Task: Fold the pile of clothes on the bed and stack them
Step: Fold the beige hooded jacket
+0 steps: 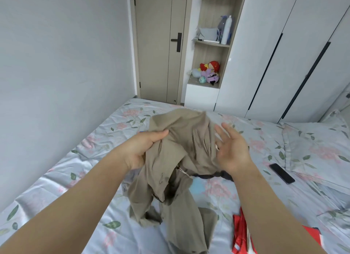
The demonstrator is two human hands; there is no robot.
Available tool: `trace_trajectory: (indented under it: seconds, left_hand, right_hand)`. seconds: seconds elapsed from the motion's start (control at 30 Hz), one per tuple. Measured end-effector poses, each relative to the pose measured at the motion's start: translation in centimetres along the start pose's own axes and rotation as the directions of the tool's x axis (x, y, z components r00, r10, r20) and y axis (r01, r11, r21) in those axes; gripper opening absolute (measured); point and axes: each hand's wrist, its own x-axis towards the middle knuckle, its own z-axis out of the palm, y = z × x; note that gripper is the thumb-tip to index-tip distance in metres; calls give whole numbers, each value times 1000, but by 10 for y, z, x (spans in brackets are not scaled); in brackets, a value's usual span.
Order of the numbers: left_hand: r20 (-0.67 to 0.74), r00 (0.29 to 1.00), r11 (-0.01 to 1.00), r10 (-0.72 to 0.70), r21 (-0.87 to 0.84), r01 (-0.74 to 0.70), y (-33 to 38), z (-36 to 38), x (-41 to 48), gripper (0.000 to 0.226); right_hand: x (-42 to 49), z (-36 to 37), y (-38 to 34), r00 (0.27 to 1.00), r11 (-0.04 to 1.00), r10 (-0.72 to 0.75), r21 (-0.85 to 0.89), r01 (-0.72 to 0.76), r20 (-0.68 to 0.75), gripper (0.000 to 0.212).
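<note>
1. Far, right of centre, an open shelf niche [225, 51] holds bottles [226, 29] on its upper shelf and plush toys [210, 72] on the lower one.
2. The left hand [144, 149] reaches forward with its fingers curled into a bunched khaki garment [181, 159] and the thumb on top. It holds the garment above the bed [75, 178], and the tail trails down to the near sheet.
3. The right hand [233, 149] is raised just beside the cloth's right edge, palm toward it and fingers wide apart. I cannot tell if it touches.
4. A red garment [242, 233] lies near right, with a phone [281, 173] farther right.
</note>
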Motion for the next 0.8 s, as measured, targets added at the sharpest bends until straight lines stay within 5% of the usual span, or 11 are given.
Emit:
trace_trajectory:
  seconds: [0.17,0.23,0.33,0.43,0.6,0.73,0.8]
  left_hand:
    - [-61,998,973,2,-232,-16,31,21,-7,38]
    - [-58,998,963,22,-268,-37,42,26,-8,38]
    - [-18,998,955,60,-289,-62,55,32,-8,48]
    - [8,998,958,70,-279,-65,68,36,-14,37]
    - [-12,994,964,107,-245,-106,95,27,-29,33]
    - [-85,984,950,154,-262,-171,105,8,-22,34]
    - [-119,991,971,69,-219,-94,84,2,-5,38]
  right_hand:
    - [-12,-36,62,907,866,156,-388,-317,-392,27]
    - [-25,-37,76,922,740,262,-555,-381,-284,28]
    - [-45,-16,79,932,642,362,-726,-247,2,20]
    - [-31,3,73,965,567,247,-821,-69,90,25]
    - [-14,34,23,970,881,83,-471,37,230,24]
    - [-13,45,-12,934,966,-15,-236,105,356,24]
    - [-9,36,-3,951,963,38,-266,47,306,27]
